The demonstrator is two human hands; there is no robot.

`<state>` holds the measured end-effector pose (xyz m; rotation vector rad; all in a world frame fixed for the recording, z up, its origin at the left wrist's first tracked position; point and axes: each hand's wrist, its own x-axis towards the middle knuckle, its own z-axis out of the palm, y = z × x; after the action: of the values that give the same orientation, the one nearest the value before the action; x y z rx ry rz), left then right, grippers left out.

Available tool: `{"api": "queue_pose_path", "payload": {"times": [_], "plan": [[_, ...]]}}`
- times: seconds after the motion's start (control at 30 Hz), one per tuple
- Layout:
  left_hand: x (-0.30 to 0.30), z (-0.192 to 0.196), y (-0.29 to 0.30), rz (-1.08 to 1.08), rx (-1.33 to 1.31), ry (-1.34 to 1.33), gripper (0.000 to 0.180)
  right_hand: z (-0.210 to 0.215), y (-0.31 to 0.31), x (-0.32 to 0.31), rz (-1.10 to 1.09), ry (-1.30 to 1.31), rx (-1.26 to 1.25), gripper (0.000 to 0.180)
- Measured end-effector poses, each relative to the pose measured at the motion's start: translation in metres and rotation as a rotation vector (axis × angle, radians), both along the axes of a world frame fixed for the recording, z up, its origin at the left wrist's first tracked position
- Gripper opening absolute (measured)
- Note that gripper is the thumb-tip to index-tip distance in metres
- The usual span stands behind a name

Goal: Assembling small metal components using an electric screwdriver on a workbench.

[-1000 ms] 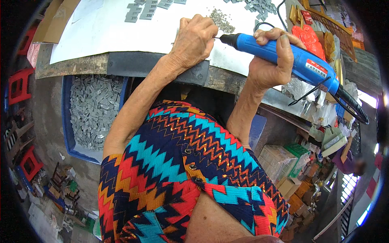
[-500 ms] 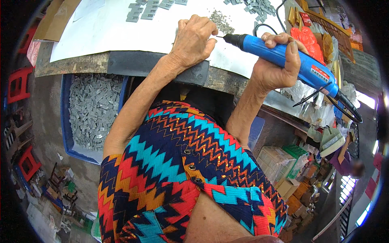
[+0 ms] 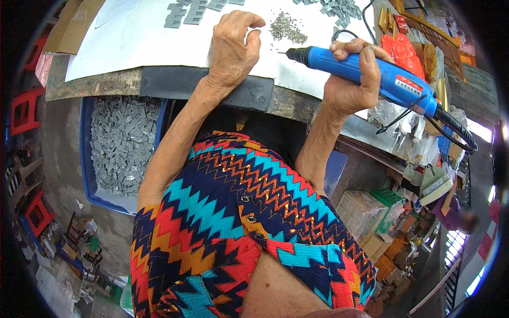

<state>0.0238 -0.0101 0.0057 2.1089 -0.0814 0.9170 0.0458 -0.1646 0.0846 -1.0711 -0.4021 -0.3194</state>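
My right hand (image 3: 352, 79) is wrapped round a blue electric screwdriver (image 3: 392, 85). Its black nose and thin bit point left, just below a pile of tiny screws (image 3: 287, 27) on the white-covered worktop. Left of those screws, my left hand (image 3: 234, 50) is over the white surface, index finger and thumb curved and apart, with nothing visible between them. Its other fingers are partly hidden. Grey flat pieces (image 3: 195, 13) stand in rows beyond the left hand. A heap of loose grey pieces (image 3: 342, 9) lies at the far right.
A blue bin (image 3: 87, 159) full of small grey parts stands below the table's left side. A black strip (image 3: 175, 81) covers part of the table's front edge. A red plastic bag (image 3: 403, 55) and clutter sit at the right. A cardboard box (image 3: 74, 26) is at far left.
My left hand has moved left, away from the screwdriver's tip, and its thumb and index finger have parted. The screwdriver has shifted slightly left and down in my right hand.
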Motion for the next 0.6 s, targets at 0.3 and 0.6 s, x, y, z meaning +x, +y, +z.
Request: {"api": "queue_pose_path", "payload": {"times": [0.3,0.6], "plan": [[-0.005,-0.004,0.0,-0.039,-0.011,0.034,0.011,-0.005,0.016,0.007,-0.019,0.0,0.139,0.019],[-0.007,-0.004,-0.001,-0.082,0.056,0.044,0.015,-0.006,0.018,0.008,-0.032,-0.016,0.093,0.018]]}}
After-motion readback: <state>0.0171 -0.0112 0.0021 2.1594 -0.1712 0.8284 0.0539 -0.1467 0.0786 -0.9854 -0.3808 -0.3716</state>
